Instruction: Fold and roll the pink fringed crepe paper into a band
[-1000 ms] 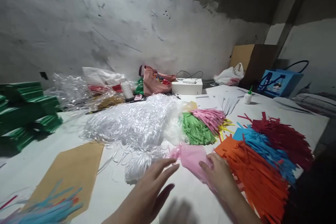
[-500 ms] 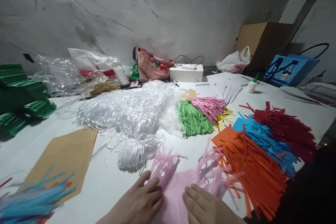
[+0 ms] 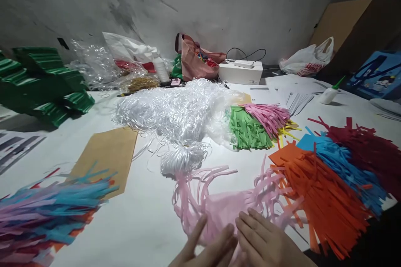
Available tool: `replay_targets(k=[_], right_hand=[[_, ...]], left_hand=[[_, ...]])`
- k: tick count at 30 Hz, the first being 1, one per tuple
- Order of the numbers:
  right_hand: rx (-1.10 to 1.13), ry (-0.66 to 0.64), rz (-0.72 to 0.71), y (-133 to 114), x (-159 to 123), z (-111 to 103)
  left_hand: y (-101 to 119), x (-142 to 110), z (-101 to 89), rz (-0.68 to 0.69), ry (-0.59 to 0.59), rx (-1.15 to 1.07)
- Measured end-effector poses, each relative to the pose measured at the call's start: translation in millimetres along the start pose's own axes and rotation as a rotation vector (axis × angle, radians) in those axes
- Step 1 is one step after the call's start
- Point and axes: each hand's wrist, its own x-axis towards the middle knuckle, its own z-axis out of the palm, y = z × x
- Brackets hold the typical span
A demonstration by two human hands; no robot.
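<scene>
A fringed sheet of light pink tissue paper (image 3: pixel 225 204) lies before me, with cut strips spreading out at its left and right sides. My left hand (image 3: pixel 208 246) is at its near edge, fingers apart and partly bent. My right hand (image 3: pixel 266 238) rests on the same paper, its fingers stretched out side by side. The two hands almost meet at the fingertips. Just beyond the pink paper is a looped bundle of white shiny ribbon (image 3: pixel 183 158). An orange fringed paper tassel (image 3: pixel 322 196) lies to the right of my right hand.
Blue (image 3: pixel 341 162) and dark red tassels (image 3: pixel 366 146) lie at right; a green tassel (image 3: pixel 250 129) is farther back. Mixed-colour fringes (image 3: pixel 53 212) and a brown paper sheet (image 3: pixel 103 154) lie left. A glue bottle (image 3: pixel 328 94) and a white box (image 3: pixel 241 73) stand behind.
My view has shifted, so the table things appear farther right. My left hand has come closer to my right hand, and the pink paper's near part is drawn in between them.
</scene>
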Motion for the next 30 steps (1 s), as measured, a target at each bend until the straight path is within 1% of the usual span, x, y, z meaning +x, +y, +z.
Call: replay_targets(k=[2,4,5,6,8,10,12,14,15,16,19,20,23,25,28,30], right_hand=[[0.024,0.004,0.018,1,-5,-1],[0.049,0.0,0.036,3,-9,-3],[0.068,-0.014,0.055,4,-10,-5],[0.091,-0.027,0.077,4,-11,-6],[0.146,-0.028,0.15,4,-8,-10],[0.2,0.004,0.283,3,-2,-13],[0.265,0.012,0.459,0,7,-13],[0.291,-0.01,0.617,-2,14,-11],[0.277,-0.015,0.668,-2,17,-9],[0.24,0.008,0.709,-2,20,-6],[0.09,0.057,0.757,0,22,5],[0.049,0.047,0.761,1,21,9],[-0.026,-0.039,0.767,2,18,13],[-0.037,-0.076,0.781,2,17,12],[-0.031,-0.084,0.818,3,19,9],[-0.076,-0.067,0.831,3,21,7]], left_hand=[[2,11,13.3,0.028,-0.081,-0.082],[-4,9,17.4,0.005,-0.182,-0.148],[-9,5,17.0,-0.025,-0.204,-0.175],[-15,0,16.0,-0.063,-0.204,-0.206],[-24,-12,14.4,-0.154,-0.147,-0.268],[-29,-19,14.8,-0.245,-0.101,-0.326],[-31,-21,16.0,-0.328,-0.13,-0.362],[-33,-16,16.0,-0.411,-0.25,-0.367],[-34,-11,15.5,-0.437,-0.324,-0.362],[-36,-6,14.9,-0.453,-0.396,-0.349],[-42,10,14.6,-0.48,-0.592,-0.262],[-44,14,15.7,-0.493,-0.651,-0.219],[-51,23,21.3,-0.523,-0.825,-0.127],[-55,29,25.3,-0.542,-0.908,-0.145],[-61,40,29.0,-0.586,-0.977,-0.211],[-64,48,29.8,-0.601,-1.019,-0.215]])
